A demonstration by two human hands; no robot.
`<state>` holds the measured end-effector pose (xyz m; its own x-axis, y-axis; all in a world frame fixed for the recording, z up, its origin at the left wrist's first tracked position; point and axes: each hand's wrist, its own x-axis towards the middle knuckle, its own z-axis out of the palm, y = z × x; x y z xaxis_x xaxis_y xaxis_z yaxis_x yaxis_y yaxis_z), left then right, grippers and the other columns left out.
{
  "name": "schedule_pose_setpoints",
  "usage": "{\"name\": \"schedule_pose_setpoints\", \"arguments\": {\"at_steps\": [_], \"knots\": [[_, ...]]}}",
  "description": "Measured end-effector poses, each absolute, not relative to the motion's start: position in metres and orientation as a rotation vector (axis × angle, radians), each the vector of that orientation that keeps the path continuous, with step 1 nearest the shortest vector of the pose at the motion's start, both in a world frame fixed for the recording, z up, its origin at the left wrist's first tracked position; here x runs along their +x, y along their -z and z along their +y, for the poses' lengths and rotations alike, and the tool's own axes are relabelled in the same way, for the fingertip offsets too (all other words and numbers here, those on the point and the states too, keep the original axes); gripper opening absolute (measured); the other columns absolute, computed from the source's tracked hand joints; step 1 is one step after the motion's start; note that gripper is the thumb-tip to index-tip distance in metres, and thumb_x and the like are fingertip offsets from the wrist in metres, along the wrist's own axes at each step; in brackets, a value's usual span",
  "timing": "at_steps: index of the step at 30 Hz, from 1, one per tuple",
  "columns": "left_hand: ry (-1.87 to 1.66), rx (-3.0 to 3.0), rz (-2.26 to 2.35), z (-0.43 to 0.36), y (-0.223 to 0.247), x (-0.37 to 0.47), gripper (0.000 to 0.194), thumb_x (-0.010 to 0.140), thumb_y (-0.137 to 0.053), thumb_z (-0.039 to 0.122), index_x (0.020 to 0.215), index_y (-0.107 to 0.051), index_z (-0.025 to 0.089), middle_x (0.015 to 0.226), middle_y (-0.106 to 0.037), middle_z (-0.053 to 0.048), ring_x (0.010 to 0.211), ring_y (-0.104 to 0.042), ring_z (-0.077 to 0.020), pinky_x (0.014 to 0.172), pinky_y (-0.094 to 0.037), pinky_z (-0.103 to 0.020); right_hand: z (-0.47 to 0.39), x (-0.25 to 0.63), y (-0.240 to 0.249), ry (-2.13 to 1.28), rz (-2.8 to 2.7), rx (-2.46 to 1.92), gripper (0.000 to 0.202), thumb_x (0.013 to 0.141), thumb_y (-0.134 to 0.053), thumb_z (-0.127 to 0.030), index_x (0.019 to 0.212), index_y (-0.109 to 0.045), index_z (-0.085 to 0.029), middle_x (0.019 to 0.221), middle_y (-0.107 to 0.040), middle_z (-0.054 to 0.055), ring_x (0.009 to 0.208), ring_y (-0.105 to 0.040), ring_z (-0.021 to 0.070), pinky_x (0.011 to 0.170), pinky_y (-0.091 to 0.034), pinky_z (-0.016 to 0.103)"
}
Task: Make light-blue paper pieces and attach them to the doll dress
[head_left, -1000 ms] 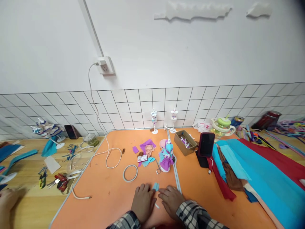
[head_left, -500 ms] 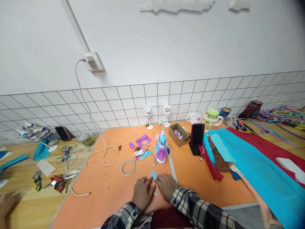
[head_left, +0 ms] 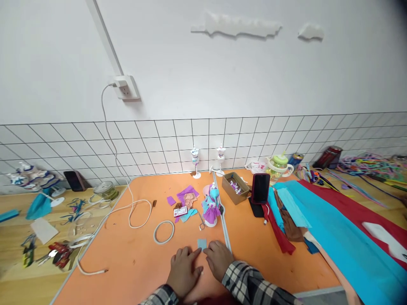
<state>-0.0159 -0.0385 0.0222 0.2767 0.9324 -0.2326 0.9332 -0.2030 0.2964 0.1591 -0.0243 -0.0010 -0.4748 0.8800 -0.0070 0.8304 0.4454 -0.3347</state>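
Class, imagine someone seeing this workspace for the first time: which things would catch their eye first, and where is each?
Probably the long, bright blue sheet stretching across the right side first. Next might come the small dress form in a blue top and purple skirt, standing near the middle of the orange tabletop. Nearer the viewer, the left hand and right hand meet at a small, pale blue square.

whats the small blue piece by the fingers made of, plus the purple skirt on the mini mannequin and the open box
Small blue piece: probably thin cloth or paper, matte; flat and straight-edged, too small to tell which.
Purple skirt: likely soft fabric with little sheen, judging by its gathered folds.
Open box: apparently cardboard, matte; plain brown with thin, flat walls.
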Motion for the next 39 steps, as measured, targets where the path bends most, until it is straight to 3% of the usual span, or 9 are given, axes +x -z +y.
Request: {"name": "schedule_pose_setpoints", "arguments": {"at_steps": [7,11,15,20,24,30,32,36,39], "knots": [[-0.134,2.552,1.347,-0.009,-0.013,-0.04,0.058,0.082,-0.048,0.007,0.119,-0.056,0.05,0.133,-0.051,0.001,0.118,-0.042,-0.0243,0.1,-0.02,-0.048,-0.016,0.174,0.003,-0.457,-2.557,-1.457,0.031,0.09,-0.045,-0.017,0.116,-0.057,-0.028,0.114,-0.06,0.002,0.104,-0.049,0.0185,0.087,-0.036,0.032],[-0.239,2.573,1.364,0.008,-0.017,-0.047,0.057,0.077,-0.051,0.004,0.115,-0.061,0.044,0.128,-0.055,-0.001,0.117,-0.042,-0.0257,0.102,-0.015,-0.052,-0.015,0.175,0.009,-0.477,-2.576,-1.526,0.026,0.092,-0.043,-0.019,0.109,-0.062,-0.025,0.104,-0.063,0.005,0.098,-0.051,0.0209,0.083,-0.037,0.034],[-0.392,2.463,1.486,-0.001,-0.021,-0.035,0.043,0.083,-0.049,0.01,0.119,-0.061,0.03,0.108,-0.062,-0.006,0.104,-0.049,-0.0225,0.094,-0.026,-0.044,-0.019,0.173,0.01,-0.497,-2.585,-1.562,0.023,0.091,-0.048,-0.025,0.109,-0.062,-0.025,0.103,-0.062,0.005,0.099,-0.051,0.0225,0.083,-0.038,0.034],[-0.271,2.455,1.448,-0.017,-0.021,-0.008,0.017,0.085,-0.059,0.033,0.099,-0.067,0.027,0.093,-0.065,-0.003,0.095,-0.052,-0.0217,0.082,-0.028,-0.038,-0.02,0.172,0.009,-0.526,-2.587,-1.576,0.022,0.091,-0.046,-0.026,0.106,-0.062,-0.022,0.102,-0.062,0.006,0.098,-0.052,0.0223,0.083,-0.039,0.032],[-0.244,2.47,1.466,-0.015,-0.018,-0.003,0.013,0.088,-0.056,0.027,0.09,-0.069,0.025,0.087,-0.066,-0.004,0.092,-0.052,-0.0211,0.082,-0.028,-0.039,-0.021,0.171,0.008,-0.553,-2.58,-1.6,0.023,0.091,-0.044,-0.025,0.103,-0.064,-0.021,0.099,-0.063,0.007,0.096,-0.054,0.0223,0.08,-0.041,0.032],[-0.277,2.521,1.402,-0.013,-0.021,-0.008,0.019,0.089,-0.053,0.021,0.084,-0.07,0.027,0.087,-0.068,-0.002,0.096,-0.051,-0.0212,0.099,-0.015,-0.051,-0.019,0.176,0.0,-0.583,-2.502,-1.64,0.028,0.09,-0.046,-0.029,0.114,-0.06,-0.024,0.105,-0.06,0.006,0.1,-0.052,0.0215,0.083,-0.04,0.031],[-0.303,2.534,1.379,-0.014,-0.022,-0.01,0.018,0.087,-0.054,0.02,0.083,-0.069,0.028,0.088,-0.068,-0.001,0.096,-0.052,-0.0212,0.1,-0.013,-0.054,-0.017,0.177,0.0,-0.598,-2.49,-1.643,0.024,0.09,-0.046,-0.029,0.107,-0.063,-0.023,0.104,-0.06,0.006,0.1,-0.052,0.0211,0.083,-0.04,0.03],[-0.359,2.52,1.442,-0.015,-0.021,-0.012,0.017,0.086,-0.054,0.018,0.091,-0.067,0.027,0.093,-0.068,-0.002,0.097,-0.053,-0.0219,0.096,-0.02,-0.052,-0.016,0.176,0.004,-0.624,-2.479,-1.66,0.022,0.09,-0.047,-0.03,0.094,-0.067,-0.02,0.097,-0.062,0.007,0.099,-0.052,0.0219,0.083,-0.04,0.03],[-0.306,2.583,1.366,-0.018,-0.015,-0.011,0.017,0.088,-0.052,0.019,0.094,-0.066,0.024,0.091,-0.066,-0.004,0.092,-0.054,-0.0212,0.087,-0.031,-0.044,-0.018,0.175,0.005,-0.634,-2.458,-1.675,0.023,0.091,-0.047,-0.031,0.092,-0.068,-0.021,0.095,-0.062,0.006,0.096,-0.053,0.0207,0.081,-0.04,0.029]]}}
